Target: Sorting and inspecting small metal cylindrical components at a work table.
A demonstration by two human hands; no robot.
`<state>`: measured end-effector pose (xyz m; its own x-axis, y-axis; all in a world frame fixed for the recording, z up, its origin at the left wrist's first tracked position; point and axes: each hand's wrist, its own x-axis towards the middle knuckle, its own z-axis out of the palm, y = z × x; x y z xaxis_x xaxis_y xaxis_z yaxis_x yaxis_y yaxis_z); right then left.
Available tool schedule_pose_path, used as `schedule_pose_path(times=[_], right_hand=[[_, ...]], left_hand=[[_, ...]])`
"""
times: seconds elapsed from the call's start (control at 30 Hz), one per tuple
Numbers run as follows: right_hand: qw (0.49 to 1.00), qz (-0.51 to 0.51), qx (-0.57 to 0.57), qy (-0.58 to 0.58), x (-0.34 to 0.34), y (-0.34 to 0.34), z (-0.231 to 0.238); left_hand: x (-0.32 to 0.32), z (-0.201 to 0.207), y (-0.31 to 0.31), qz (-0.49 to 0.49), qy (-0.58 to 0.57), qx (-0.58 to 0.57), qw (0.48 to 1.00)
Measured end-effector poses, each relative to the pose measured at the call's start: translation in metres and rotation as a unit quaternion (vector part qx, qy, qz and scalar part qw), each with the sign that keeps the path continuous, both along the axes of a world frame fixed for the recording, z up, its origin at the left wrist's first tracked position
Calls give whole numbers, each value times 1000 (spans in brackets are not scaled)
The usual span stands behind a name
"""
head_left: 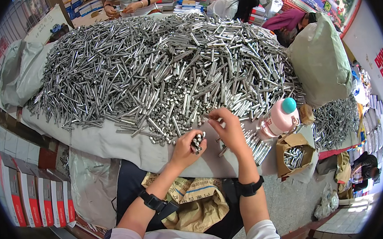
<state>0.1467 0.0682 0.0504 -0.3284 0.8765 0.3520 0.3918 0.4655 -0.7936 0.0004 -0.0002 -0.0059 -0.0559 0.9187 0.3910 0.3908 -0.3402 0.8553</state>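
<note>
My left hand (187, 149) is closed around a bundle of short shiny metal rods (197, 142), their round ends showing past the fingers. Just to its right, my right hand (226, 127) hovers at the near edge of a large heap of metal rods (166, 72). Its thumb and fingers are curved and apart, and I see nothing between them. A patch of short metal pieces (175, 107) lies in front of both hands. More rods lie in a row (256, 147) on the cloth beside my right wrist.
A pink bottle with a teal cap (276, 118) and a cardboard box of rods (295, 154) stand on the right. Pale sacks (321, 61) flank the heap. Red-and-white boxes (34, 192) line the left. Brown paper (197, 199) covers my lap. Other people (134, 1) sit across the table.
</note>
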Motion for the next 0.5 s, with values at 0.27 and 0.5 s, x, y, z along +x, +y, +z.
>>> schedule_pose_path(times=[0.27,0.5], right_hand=[[975,170,-137,44,27,-33,55],[981,190,34,-21,10,-51,47]], left_hand=[[1,0,2,-4,3,14,1000],[-3,-6,4,10,19,50,999]])
